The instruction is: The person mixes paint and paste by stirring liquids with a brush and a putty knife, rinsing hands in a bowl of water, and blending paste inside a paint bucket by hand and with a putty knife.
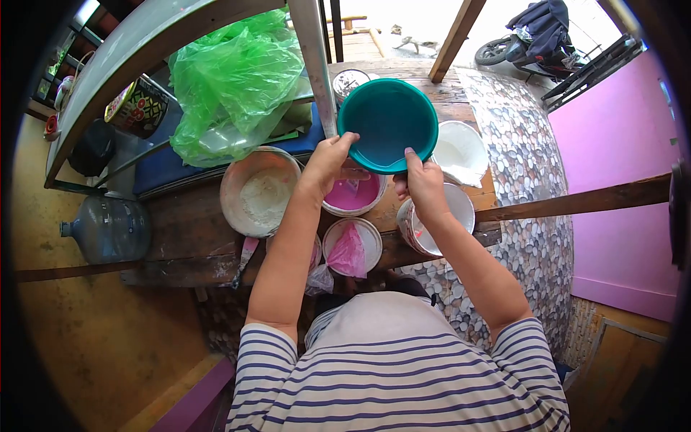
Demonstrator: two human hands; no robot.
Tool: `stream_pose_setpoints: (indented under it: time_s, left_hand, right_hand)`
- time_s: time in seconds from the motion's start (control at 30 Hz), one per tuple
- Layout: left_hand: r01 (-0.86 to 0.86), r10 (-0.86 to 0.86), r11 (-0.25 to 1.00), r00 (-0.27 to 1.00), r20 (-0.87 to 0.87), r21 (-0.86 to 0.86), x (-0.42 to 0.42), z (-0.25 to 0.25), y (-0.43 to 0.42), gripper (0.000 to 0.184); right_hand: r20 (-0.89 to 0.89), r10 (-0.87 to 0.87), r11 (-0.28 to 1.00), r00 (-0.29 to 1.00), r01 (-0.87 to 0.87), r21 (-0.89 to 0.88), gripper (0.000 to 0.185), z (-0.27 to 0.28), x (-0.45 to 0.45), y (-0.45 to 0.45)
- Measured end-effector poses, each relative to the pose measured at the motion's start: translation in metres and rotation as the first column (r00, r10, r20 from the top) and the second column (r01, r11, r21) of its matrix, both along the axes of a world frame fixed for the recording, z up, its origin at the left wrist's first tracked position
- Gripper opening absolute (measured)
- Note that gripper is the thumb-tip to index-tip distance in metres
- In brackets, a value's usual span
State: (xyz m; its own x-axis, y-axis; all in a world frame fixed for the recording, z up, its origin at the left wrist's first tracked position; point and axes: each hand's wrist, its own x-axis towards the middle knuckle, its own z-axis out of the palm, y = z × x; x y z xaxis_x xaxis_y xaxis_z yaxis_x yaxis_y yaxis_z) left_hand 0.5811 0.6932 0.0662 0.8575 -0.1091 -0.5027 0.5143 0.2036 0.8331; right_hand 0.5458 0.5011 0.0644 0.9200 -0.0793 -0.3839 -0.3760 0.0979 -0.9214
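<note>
Both hands hold up a teal plastic bowl (389,122) by its near rim, its open mouth turned toward me. My left hand (332,160) grips the left side, thumb over the rim. At the lower right, my right hand (423,186) closes on the rim with its thumb inside. Beneath the bowl is a tub of pink stuff (353,193), partly covered by bowl and hand. A bucket with white powder (263,193) stands left of my left forearm. Right of it are a white bucket (439,216) by my right wrist and a white container (461,153).
A small tub (360,255) with a pink plastic bag sits at the table's near edge, beside a brush (246,261). Green plastic bags (234,86) lie in the display case at left. A water jug (108,227) stands far left. A wooden rail (576,198) crosses at right.
</note>
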Motion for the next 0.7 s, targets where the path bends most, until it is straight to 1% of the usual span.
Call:
stream_pose_setpoints:
  time_s: [0.03,0.07,0.13,0.2,0.23,0.27,0.3,0.33,0.4,0.43,0.5,0.53,0.6,0.63,0.67,0.7]
  left_hand:
    - [-0.012,0.012,0.999,1.0,-0.013,-0.036,0.003,-0.003,0.001,0.042]
    - [-0.012,0.011,0.999,1.0,-0.012,-0.036,0.005,-0.006,0.0,0.042]
    - [-0.021,0.02,1.0,0.995,0.096,0.01,0.011,-0.01,-0.003,0.033]
    - [-0.016,0.015,1.0,0.994,0.105,0.012,0.015,-0.01,-0.004,0.031]
    - [-0.013,0.011,1.0,0.993,0.115,0.016,0.016,-0.01,-0.005,0.029]
    - [-0.013,0.011,1.0,0.993,0.119,0.016,0.017,-0.01,-0.005,0.029]
    - [-0.041,0.042,0.999,0.992,0.123,-0.01,0.017,-0.01,-0.007,0.028]
    - [-0.068,0.072,0.997,0.99,0.123,-0.038,0.017,-0.011,-0.008,0.027]
    - [-0.065,0.069,0.997,0.988,0.137,-0.037,0.019,-0.011,-0.008,0.026]
    - [-0.068,0.072,0.997,0.986,0.151,-0.034,0.02,-0.01,-0.007,0.026]
    - [-0.062,0.065,0.998,0.986,0.154,-0.022,0.024,-0.01,-0.005,0.026]
    - [-0.051,0.053,0.999,0.986,0.157,-0.012,0.026,-0.01,-0.004,0.026]
    - [-0.036,0.035,0.999,0.985,0.168,0.003,0.03,-0.015,-0.001,0.025]
    - [-0.021,0.018,1.0,0.983,0.18,0.016,0.032,-0.016,0.0,0.025]
    - [-0.021,0.017,1.0,0.984,0.179,0.018,0.032,-0.016,0.001,0.025]
    - [-0.017,0.014,1.0,0.982,0.186,0.017,0.031,-0.016,0.002,0.025]
  right_hand:
    - [0.001,0.001,1.0,1.0,-0.001,0.001,0.039,-0.003,0.001,-0.001]
    - [-0.002,0.021,1.0,1.0,-0.021,-0.02,0.04,-0.006,0.002,-0.002]
    - [-0.004,0.039,0.998,0.999,-0.04,-0.043,0.042,-0.007,0.006,-0.006]
    - [-0.125,0.054,0.996,0.991,-0.063,-0.068,0.046,-0.003,0.013,-0.011]
    - [-0.124,0.055,0.996,0.991,-0.064,-0.069,0.046,0.001,0.015,-0.014]
    - [-0.161,0.092,0.992,0.983,-0.104,-0.072,0.048,0.006,0.018,-0.017]
    - [-0.198,0.127,0.987,0.972,-0.144,-0.075,0.051,0.011,0.02,-0.018]
    - [-0.198,0.124,0.987,0.972,-0.142,-0.078,0.051,0.015,0.017,-0.018]
    - [-0.098,0.165,0.986,0.981,-0.164,0.019,0.055,0.021,0.007,-0.015]
    - [-0.098,0.166,0.986,0.981,-0.165,0.018,0.055,0.017,-0.001,-0.014]
    - [-0.095,0.258,0.959,0.962,-0.242,0.148,0.047,-0.001,-0.012,-0.012]
    - [-0.096,0.261,0.958,0.961,-0.245,0.15,0.047,-0.014,-0.011,-0.008]
    - [-0.166,0.268,0.927,0.949,-0.207,0.314,0.036,-0.039,-0.009,0.005]
    - [-0.211,0.227,0.928,0.951,-0.146,0.342,0.026,-0.041,-0.007,0.016]
    - [-0.212,0.228,0.928,0.95,-0.145,0.344,0.026,-0.046,-0.004,0.025]
    - [-0.227,0.194,0.914,0.954,-0.091,0.396,0.022,-0.052,-0.002,0.033]
